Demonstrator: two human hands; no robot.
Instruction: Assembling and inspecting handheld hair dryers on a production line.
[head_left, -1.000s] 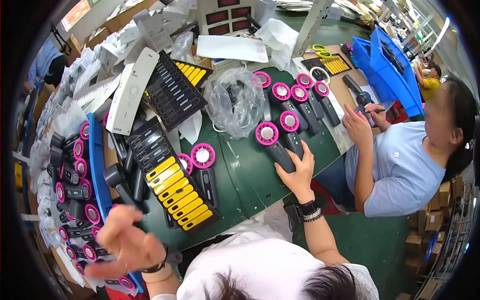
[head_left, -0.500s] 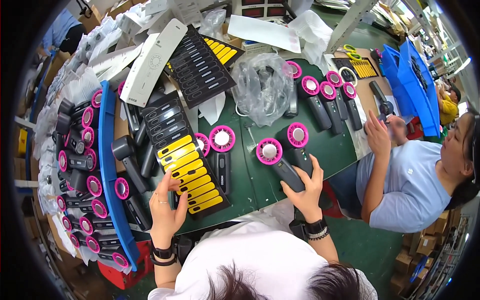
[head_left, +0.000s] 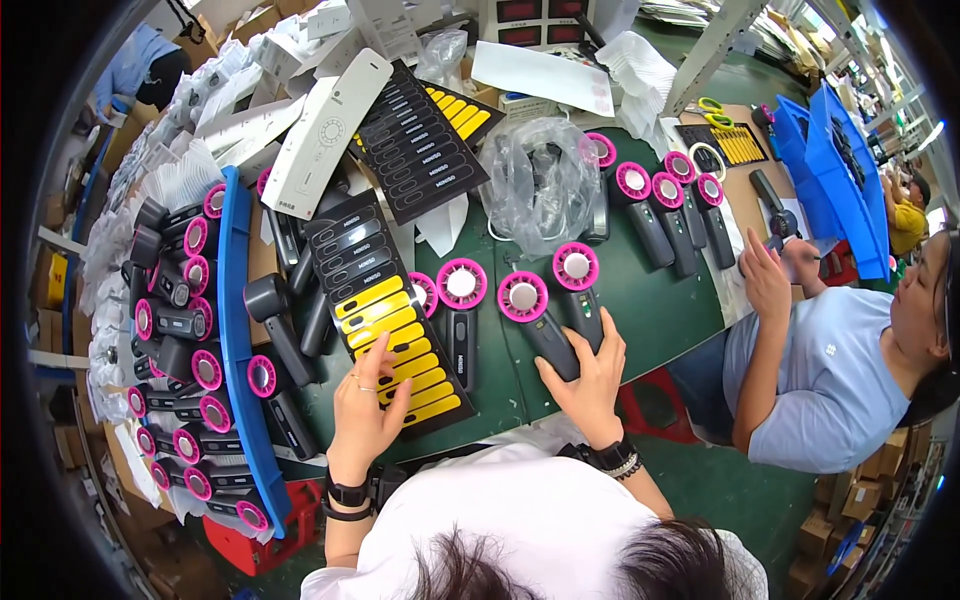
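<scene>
**Left hand nearest label sheet, right on fans**

At the bench's (head_left: 650, 325) near edge, left hand (head_left: 368, 415): fingers parted over the label sheet's (head_left: 390, 325) left border; contact can't tell. Sheet's long axis slants from near edge toward far left corner, yellow end near. Right hand (head_left: 592, 385) grips nearer fan's (head_left: 550, 343) handle, also touches second fan (head_left: 580, 295); heads point away. Beyond: plastic bag (head_left: 540, 185).

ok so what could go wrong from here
The right hand is around two pink-rimmed fans at once, so one might slip or knock the other. The left hand is over the yellow-and-black sheet, which could crease if pressed. A fan beside the blue tray reaches near the table edge and could be nudged off.
</scene>
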